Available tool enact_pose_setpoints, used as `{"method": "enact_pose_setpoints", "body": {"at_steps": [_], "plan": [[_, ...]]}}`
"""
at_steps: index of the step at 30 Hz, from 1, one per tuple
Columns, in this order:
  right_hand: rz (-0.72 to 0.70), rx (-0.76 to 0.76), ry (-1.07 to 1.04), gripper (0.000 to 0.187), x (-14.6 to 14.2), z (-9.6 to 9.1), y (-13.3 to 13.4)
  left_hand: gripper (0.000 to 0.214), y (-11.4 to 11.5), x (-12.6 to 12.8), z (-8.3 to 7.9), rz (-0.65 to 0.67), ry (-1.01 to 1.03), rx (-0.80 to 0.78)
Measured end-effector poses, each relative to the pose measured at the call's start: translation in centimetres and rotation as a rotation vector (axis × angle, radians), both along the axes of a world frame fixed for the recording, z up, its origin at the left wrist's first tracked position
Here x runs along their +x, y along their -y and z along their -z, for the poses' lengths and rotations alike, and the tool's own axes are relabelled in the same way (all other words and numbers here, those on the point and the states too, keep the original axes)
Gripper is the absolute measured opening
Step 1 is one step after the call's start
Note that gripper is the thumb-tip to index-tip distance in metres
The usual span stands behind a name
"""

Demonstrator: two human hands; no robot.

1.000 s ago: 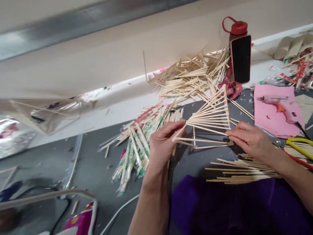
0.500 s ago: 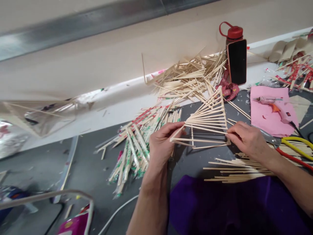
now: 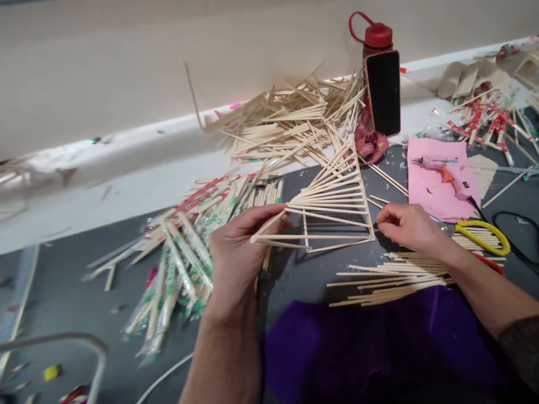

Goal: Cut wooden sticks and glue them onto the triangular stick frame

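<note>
My left hand [image 3: 238, 247] pinches the left corner of an open frame built from wooden chopsticks [image 3: 332, 203]. Many sticks fan out from that corner to an upright side on the right. The frame is held in the air over the dark table. Just right of its lower right corner is my right hand [image 3: 406, 227], fingers curled together and apart from the frame; I see nothing in them. Below that hand lie loose chopsticks [image 3: 379, 283]. A pink glue gun [image 3: 446, 171] rests on a pink cloth [image 3: 425, 196] beyond the right hand.
Wrapped chopsticks [image 3: 177, 264] lie left of my left hand. A large pile of loose chopsticks [image 3: 290, 120] is against the wall, beside a red-capped bottle [image 3: 378, 36] with a phone [image 3: 382, 92] leaning on it. Yellow-and-red-handled pliers [image 3: 484, 235] lie by my right wrist.
My right hand has let go of the frame's right side and moved slightly away from it. My left hand still holds the frame. The view has shifted to the right.
</note>
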State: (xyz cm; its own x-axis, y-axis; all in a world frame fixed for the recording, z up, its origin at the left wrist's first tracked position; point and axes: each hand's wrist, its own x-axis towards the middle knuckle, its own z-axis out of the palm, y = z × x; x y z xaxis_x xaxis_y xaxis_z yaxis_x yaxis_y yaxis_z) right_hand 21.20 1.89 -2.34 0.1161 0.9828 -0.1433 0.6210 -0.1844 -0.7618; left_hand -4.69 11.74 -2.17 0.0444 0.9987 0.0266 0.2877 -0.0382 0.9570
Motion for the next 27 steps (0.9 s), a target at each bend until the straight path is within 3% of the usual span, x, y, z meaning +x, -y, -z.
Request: {"method": "enact_pose_setpoints", "body": {"at_steps": [5,27], "plan": [[-0.048,-0.083,0.007,0.009,-0.5,-0.4,0.0,0.022,0.2,0.3,-0.3,-0.003,0.013,0.029],[-0.051,0.082,0.155,0.010,-0.8,0.7,0.0,0.026,0.2,0.2,-0.4,-0.015,-0.053,-0.015]]}}
